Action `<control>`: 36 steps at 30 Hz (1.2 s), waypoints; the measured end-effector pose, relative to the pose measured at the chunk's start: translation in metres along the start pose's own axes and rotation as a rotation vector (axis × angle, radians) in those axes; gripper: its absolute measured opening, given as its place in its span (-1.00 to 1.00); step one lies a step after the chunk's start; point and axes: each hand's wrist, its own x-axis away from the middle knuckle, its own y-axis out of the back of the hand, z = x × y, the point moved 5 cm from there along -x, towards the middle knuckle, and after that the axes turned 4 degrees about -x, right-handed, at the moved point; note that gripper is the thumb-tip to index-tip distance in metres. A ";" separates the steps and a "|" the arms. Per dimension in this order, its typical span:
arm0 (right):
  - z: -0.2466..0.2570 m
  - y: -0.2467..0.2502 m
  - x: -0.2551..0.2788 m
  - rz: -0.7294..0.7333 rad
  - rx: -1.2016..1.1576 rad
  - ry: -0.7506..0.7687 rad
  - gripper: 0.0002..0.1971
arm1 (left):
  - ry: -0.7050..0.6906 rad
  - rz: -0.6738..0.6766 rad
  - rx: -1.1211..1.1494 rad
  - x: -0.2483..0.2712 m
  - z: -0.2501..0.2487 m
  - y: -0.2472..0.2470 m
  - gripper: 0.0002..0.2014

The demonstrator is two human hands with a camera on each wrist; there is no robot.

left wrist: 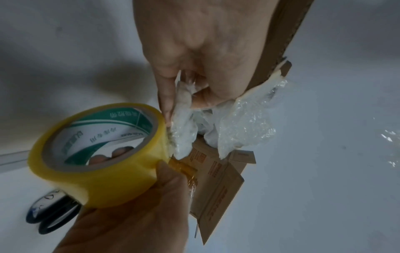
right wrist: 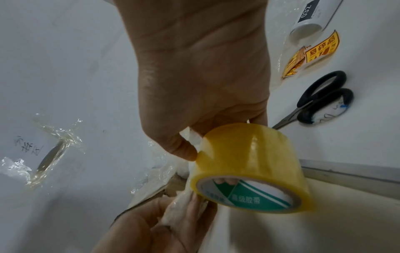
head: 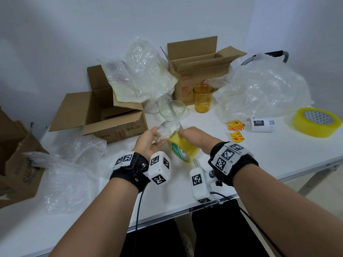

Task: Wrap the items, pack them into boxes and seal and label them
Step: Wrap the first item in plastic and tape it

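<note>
I'm holding the wrapped item [head: 168, 129] in my left hand [head: 148, 143], up off the table [head: 213, 125], approx centre front. Left fingers [right wrist: 184, 217] curl round the bubble-wrap bundle, thumb on top. Right hand [head: 196, 137] grips the small tape roll [head: 182, 147], fingers through the core, thumb [right wrist: 184, 150] on the outer band, roll pressed against the bundle.

Handling, my guess: bundle is light, squashy outside, prob. glass inside, so fragile; wrap is slick. Best held round the middle, not by the loose ends. Tape roll is stiff and easy to grip via the core.

Writing: roll's core is green/white w/ Chinese print, "高级胶带" legible in the right wrist view. White label roll [head: 261, 124] reads "032" plus a QR code. Yellow stickers [head: 235, 126] have red print, too small to read. Boxes carry red print, illegible.
</note>
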 end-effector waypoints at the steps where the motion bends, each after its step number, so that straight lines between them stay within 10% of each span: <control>1: 0.000 -0.001 0.000 0.000 0.000 0.007 -0.65 | -0.002 0.004 0.017 0.000 -0.003 -0.002 -0.76; 4: -0.006 -0.003 -0.004 -0.008 -0.002 0.039 -0.55 | -0.063 -0.011 -0.087 0.000 -0.006 -0.005 -0.87; 7: -0.008 -0.003 -0.005 -0.026 -0.016 0.047 -0.53 | -0.143 -0.031 -0.276 -0.004 -0.005 -0.003 -0.56; 13: -0.009 -0.002 -0.003 -0.052 -0.002 0.053 -0.57 | -0.227 0.004 -1.068 -0.004 -0.013 -0.003 -0.42; 26: -0.001 0.004 0.006 -0.040 -0.058 0.047 -0.64 | 0.062 0.117 -0.839 -0.007 0.005 0.008 -0.20; 36: -0.001 0.004 0.004 0.015 0.061 0.051 -0.64 | -0.259 -0.078 -0.928 -0.020 -0.001 0.007 -0.23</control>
